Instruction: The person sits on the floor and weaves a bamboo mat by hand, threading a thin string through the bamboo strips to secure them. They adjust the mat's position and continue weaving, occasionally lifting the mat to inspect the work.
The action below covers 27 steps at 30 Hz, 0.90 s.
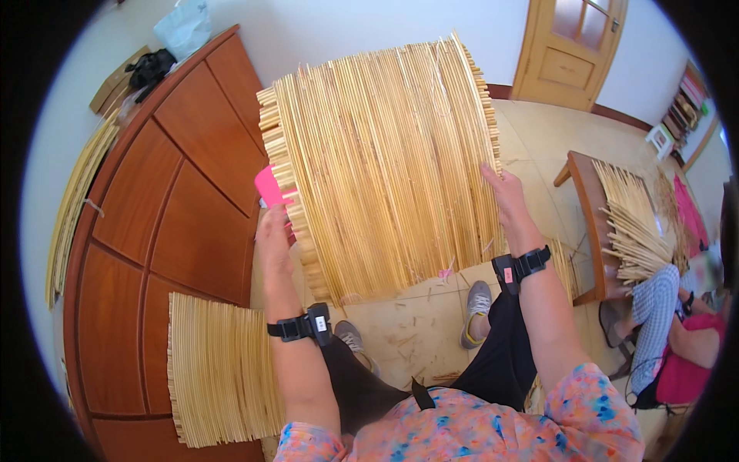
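A wide reed mat (385,169) of straight, pale yellow stalks is held up in front of me, clear of my shoes. Its stalks run roughly from far to near, and their ends stick out unevenly along the left side. My left hand (275,235) is closed at the mat's left edge, its fingertips hidden behind the stalks. At the right edge, my right hand (504,192) grips the mat with the thumb on the upper face. Partly covered by the mat near my left hand is a pink plastic thing (267,186).
A second reed mat (223,369) leans by the red-brown wooden cabinet (192,223) on my left. Loose stalks (639,231) lie on a low wooden table (589,200) at right, beside a seated person (670,316). Straw bits litter the tiled floor (400,331). A wooden door (568,58) stands beyond.
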Each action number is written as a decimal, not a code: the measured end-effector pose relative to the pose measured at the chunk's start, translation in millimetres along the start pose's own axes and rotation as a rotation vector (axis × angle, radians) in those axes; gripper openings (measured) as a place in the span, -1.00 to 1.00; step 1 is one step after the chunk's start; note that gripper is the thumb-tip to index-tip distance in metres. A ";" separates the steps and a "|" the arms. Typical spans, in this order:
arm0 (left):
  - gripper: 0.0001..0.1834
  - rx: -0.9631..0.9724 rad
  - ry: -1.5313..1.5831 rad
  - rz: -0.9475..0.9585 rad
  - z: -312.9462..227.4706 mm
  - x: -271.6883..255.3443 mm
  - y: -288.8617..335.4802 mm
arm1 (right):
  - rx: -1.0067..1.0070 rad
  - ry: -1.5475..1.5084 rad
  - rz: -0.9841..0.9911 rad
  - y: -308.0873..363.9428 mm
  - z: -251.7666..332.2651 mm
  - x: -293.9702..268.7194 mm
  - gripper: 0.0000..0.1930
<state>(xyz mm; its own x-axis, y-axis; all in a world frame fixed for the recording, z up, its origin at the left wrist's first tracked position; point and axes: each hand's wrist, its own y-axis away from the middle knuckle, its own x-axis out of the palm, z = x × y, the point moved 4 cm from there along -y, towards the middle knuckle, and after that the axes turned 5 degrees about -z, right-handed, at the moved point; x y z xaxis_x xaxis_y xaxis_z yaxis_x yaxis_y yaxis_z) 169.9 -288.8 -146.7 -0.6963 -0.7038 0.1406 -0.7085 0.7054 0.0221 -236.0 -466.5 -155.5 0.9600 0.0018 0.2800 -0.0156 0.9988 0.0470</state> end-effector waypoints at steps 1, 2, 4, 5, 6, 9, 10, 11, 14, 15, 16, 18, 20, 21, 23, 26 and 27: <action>-0.48 -0.035 0.000 -0.030 -4.1 -4.4 1.8 | -0.002 -0.022 -0.018 -1.2 -0.5 -0.8 -0.65; -0.43 -0.043 -0.012 -0.029 -3.0 -6.3 0.7 | 0.006 -0.031 -0.034 -4.6 -2.8 -3.0 -0.64; -0.34 -0.063 -0.031 -0.021 2.7 -8.5 -3.2 | 0.017 -0.044 -0.070 -10.5 -6.0 -8.6 -0.61; -0.32 -0.076 -0.059 0.025 6.3 -9.7 -4.7 | 0.024 -0.054 -0.071 -10.6 -6.4 -9.4 -0.61; -0.30 -0.089 -0.086 0.071 10.1 -10.2 -6.3 | 0.030 -0.063 -0.071 -10.9 -6.7 -10.3 -0.61; -0.31 -0.144 -0.091 0.117 12.7 2.2 -2.9 | 0.043 -0.116 -0.080 -15.0 -11.2 -13.5 -0.60; -0.32 -0.160 -0.076 0.126 12.8 5.1 -2.9 | 0.052 -0.115 -0.108 -13.9 -10.6 -11.2 -0.61; -0.33 -0.176 -0.061 0.134 13.3 7.5 -3.1 | 0.061 -0.113 -0.135 -12.9 -9.6 -10.4 -0.61; -0.37 -0.180 -0.164 0.194 19.1 4.2 -7.2 | 0.041 -0.105 -0.113 -10.9 -10.8 -11.5 -0.60; -0.39 -0.135 -0.155 0.208 20.7 5.0 -10.1 | 0.041 -0.065 -0.124 -12.7 -10.4 -13.2 -0.59; -0.42 -0.094 -0.149 0.213 21.8 2.8 -11.5 | 0.048 -0.024 -0.128 -15.4 -11.1 -13.1 -0.58; -0.45 -0.071 -0.138 0.204 28.0 -0.6 -15.9 | 0.062 0.015 -0.129 -17.0 -13.8 -14.4 -0.57; -0.48 -0.107 -0.129 0.166 34.3 -5.0 -22.0 | 0.081 0.013 -0.116 -13.8 -12.7 -12.9 -0.56; -0.47 -0.136 -0.154 0.156 36.1 -4.5 -22.4 | 0.087 0.028 -0.107 -13.9 -12.6 -13.9 -0.54; -0.45 -0.193 -0.202 0.136 35.7 7.1 -15.5 | 0.097 0.059 -0.089 -16.3 -13.6 -16.3 -0.52; -0.37 -0.246 -0.150 0.168 40.5 13.2 -13.2 | 0.078 0.081 -0.089 -19.5 -13.9 -13.8 -0.51; -0.35 -0.251 -0.140 0.173 42.7 15.4 -12.3 | 0.099 0.038 -0.087 -21.2 -15.3 -12.0 -0.51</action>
<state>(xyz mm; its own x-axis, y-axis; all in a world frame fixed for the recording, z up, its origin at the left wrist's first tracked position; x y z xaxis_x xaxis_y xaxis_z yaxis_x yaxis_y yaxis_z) 163.0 -311.9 -187.0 -0.8254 -0.5640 0.0263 -0.5400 0.8021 0.2550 -242.9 -486.9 -174.5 0.9687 -0.0807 0.2347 0.0423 0.9855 0.1643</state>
